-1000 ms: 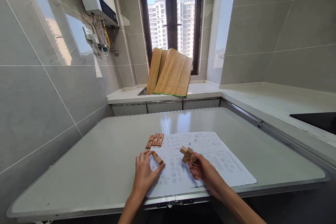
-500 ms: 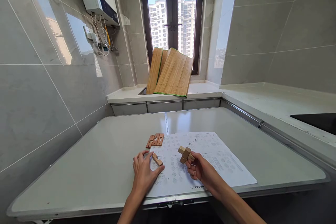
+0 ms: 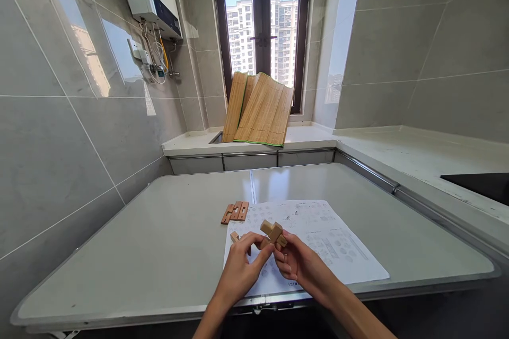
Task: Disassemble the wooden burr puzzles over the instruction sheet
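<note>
two hands closing on a half-built wooden puzzle, loose pieces close by

head view: the right hand (image 3: 296,265) holds a crossed wooden puzzle assembly (image 3: 272,233) above the printed instruction sheet (image 3: 318,238), its fingers closed around the lower end of the block cluster. the left hand (image 3: 240,270) is raised just beside it, thumb and forefinger pinched on a small wooden bar (image 3: 264,243) that touches or nearly touches the assembly's underside; i cannot tell whether the bar is already seated in a notch. another loose wooden piece (image 3: 234,236) lies on the sheet's left corner, just behind the left fingers. a flat group of notched pieces (image 3: 235,212) rests on the worktop (image 3: 159,233) beyond it, just off the paper.

risks, as i judge them: the assembly is gripped only at one end, so a push from the left hand at a wrong angle could slide the crossed blocks apart and drop them. the pinch on the bar is shallow and could slip. the left wrist hangs low over the sheet's near edge, which sits at the worktop's lip; a drag could pull the paper and the loose piece off. a bamboo mat (image 3: 258,111) leans by the window, well apart.
</note>
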The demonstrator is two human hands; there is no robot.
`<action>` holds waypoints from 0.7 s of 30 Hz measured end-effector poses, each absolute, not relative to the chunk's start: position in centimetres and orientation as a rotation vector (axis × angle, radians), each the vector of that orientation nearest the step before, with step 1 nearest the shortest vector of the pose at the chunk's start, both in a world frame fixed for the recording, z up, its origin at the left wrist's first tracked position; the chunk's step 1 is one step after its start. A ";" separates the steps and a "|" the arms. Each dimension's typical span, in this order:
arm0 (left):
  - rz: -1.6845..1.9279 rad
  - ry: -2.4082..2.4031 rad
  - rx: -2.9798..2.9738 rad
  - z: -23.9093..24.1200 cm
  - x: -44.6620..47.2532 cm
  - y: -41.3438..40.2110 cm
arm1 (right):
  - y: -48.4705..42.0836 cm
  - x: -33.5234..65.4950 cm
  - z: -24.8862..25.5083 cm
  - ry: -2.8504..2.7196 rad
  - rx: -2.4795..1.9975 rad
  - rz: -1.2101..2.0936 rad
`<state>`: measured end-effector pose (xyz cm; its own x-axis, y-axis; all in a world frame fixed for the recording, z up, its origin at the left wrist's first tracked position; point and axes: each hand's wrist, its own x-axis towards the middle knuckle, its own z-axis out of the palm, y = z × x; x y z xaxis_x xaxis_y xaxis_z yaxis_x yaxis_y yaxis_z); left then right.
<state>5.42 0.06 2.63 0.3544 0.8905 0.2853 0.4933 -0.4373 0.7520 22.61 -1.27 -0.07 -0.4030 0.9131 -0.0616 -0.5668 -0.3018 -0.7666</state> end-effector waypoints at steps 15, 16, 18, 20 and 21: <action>1.032 1.822 2.020 0.6 0.4 -0.2 | 0.5 20.5 -2.3 -1.850 -1.523 0.401; 0.981 1.902 2.027 0.3 -0.2 0.0 | 0.7 20.3 -2.3 -1.879 -1.551 0.362; 0.870 2.045 2.044 -0.1 -1.0 0.4 | 1.2 19.8 -2.4 -1.917 -1.588 0.312; 0.770 2.130 2.072 -0.3 -1.3 0.7 | 1.6 19.3 -2.5 -1.928 -1.607 0.294; 0.737 2.155 2.090 -0.4 -1.3 0.9 | 1.8 19.0 -2.6 -1.929 -1.614 0.291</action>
